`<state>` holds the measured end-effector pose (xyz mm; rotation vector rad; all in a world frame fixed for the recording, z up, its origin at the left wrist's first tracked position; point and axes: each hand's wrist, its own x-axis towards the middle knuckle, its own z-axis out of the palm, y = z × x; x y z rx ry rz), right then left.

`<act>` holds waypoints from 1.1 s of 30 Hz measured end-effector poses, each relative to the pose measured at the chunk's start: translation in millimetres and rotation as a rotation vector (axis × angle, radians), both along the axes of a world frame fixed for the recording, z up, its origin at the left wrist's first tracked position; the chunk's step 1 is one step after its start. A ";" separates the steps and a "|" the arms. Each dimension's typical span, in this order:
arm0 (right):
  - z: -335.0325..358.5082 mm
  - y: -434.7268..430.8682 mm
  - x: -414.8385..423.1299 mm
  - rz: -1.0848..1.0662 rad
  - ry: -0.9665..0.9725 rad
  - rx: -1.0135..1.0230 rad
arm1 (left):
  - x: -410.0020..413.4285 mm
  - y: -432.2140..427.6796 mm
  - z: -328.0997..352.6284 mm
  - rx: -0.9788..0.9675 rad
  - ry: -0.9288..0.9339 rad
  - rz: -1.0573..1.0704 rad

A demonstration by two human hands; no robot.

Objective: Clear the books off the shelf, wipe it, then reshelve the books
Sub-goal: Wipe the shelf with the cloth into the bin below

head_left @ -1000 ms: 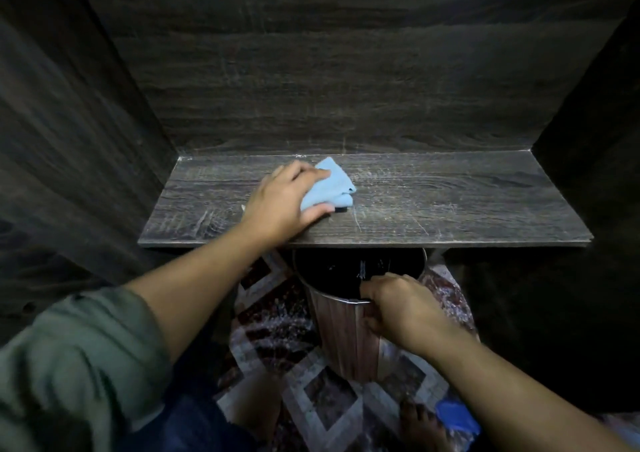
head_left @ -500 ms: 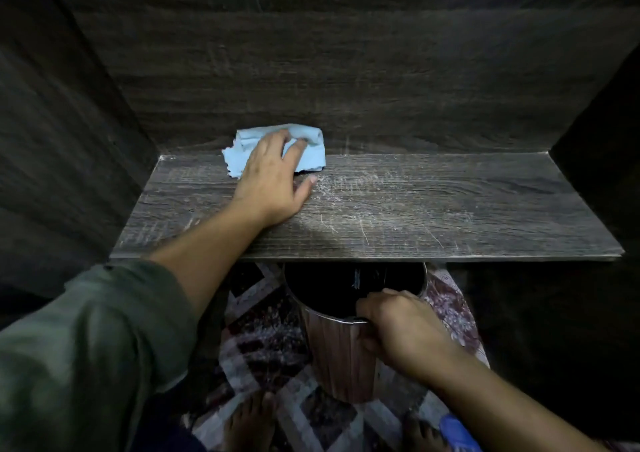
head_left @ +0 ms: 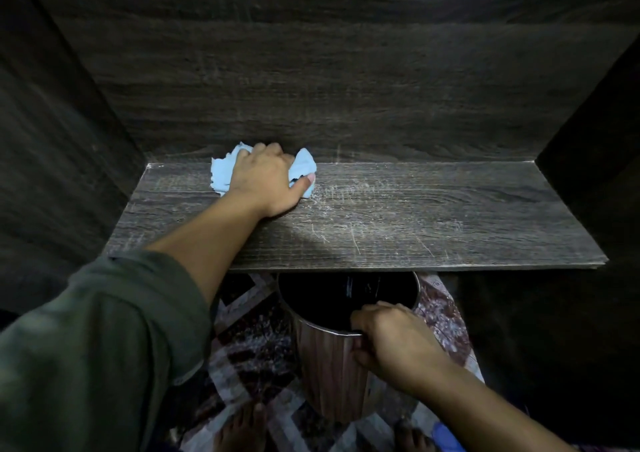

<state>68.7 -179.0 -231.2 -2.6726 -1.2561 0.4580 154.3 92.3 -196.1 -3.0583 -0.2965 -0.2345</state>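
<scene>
Since a second ago the left hand (head_left: 265, 178) has carried the blue cloth (head_left: 306, 166) from the front-middle of the shelf (head_left: 433, 216) to its rear edge, where the board meets the back panel (head_left: 346, 88). The cloth, flatter under spread fingers half a second back, is now bunched. The fingers curl over the wad and the thumb pinches its right side, with crumpled ends sticking out at both sides of the hand. The right hand (head_left: 391, 341) has not shifted: below the shelf's front edge it grips the rim of a round bin (head_left: 325, 375), fingers hooked inside and thumb on the outer wall. No books stand on the shelf or show anywhere in view, so the clearing looks done and the wiping is under way. The pale dust and scratch marks to the right of the cloth suggest that half is still to do. The shelf is dark wood-grain laminate, matte, flat and thin-edged. The cloth is soft and limp with a ragged edge, and the bin has a wood-look ribbed wall under a thin metal rim. Under the shelf lies a patterned rug (head_left: 249, 347).
</scene>
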 end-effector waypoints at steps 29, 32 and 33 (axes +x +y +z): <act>0.8 21.7 -2.7 0.045 -0.050 0.053 | -85.1 74.6 -2.0 -0.043 -0.281 0.653; 0.3 24.5 -3.3 0.052 -0.041 0.035 | -87.1 99.9 -11.2 -0.113 -0.080 0.591; -0.3 25.3 -3.6 0.056 -0.036 0.032 | -84.8 102.8 -13.6 -0.143 -0.048 0.599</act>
